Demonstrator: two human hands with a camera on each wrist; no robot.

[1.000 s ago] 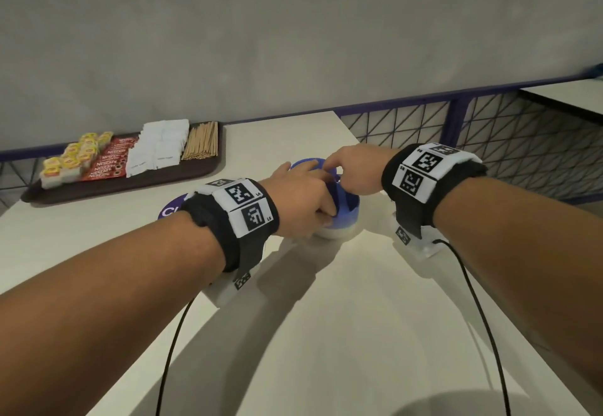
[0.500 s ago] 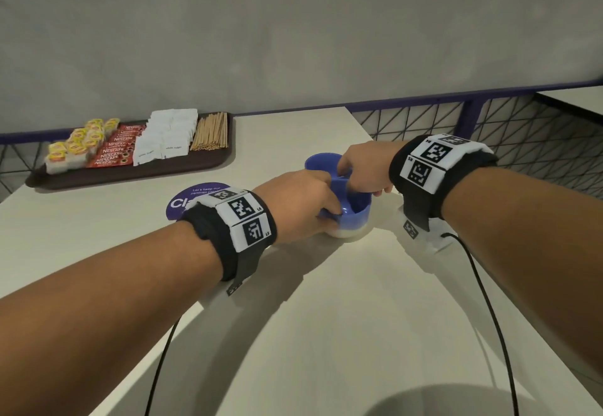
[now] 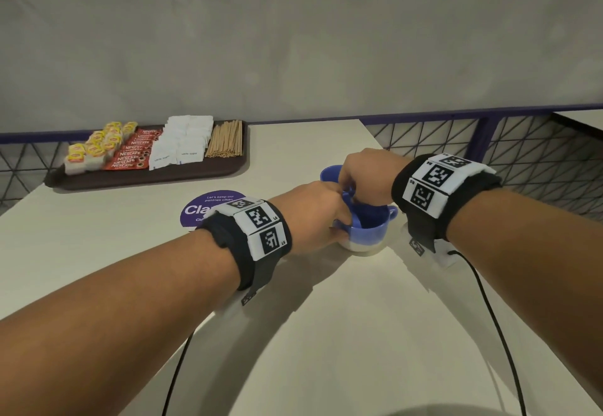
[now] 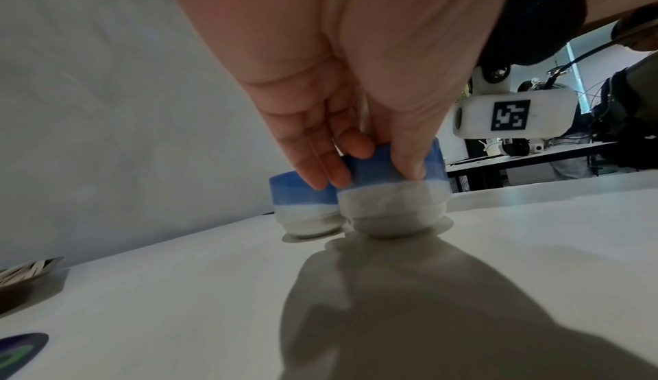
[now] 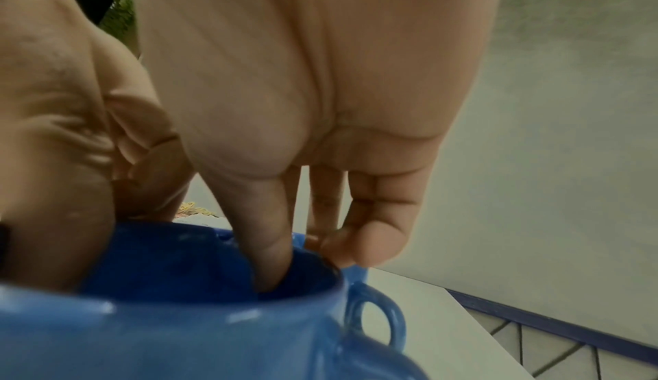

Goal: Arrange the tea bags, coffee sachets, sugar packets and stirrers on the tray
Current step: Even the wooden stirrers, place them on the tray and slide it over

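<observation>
The brown tray [image 3: 146,177] sits at the far left of the table. On it lie rows of yellow tea bags [image 3: 94,145], red coffee sachets [image 3: 133,151], white sugar packets [image 3: 182,141] and wooden stirrers [image 3: 226,138]. Two blue-and-white cups stand mid-table, away from the tray. My left hand [image 3: 313,216] [image 4: 370,170] grips the near cup [image 3: 368,229] [image 4: 391,203], thumb on one side and fingers on the other. My right hand [image 3: 362,177] [image 5: 306,259] pinches this cup's rim with the thumb inside. The far cup [image 3: 328,172] [image 4: 302,203] touches it behind.
A round purple sticker [image 3: 208,210] is stuck to the table left of the cups. The table's right edge runs close to the cups, with a purple mesh railing [image 3: 489,141] beyond. Wrist cables trail over the near table.
My left hand has slid from over the near cup to its side, so the cup's inside shows more. Both hands stay at the cups. The head view has shifted.
</observation>
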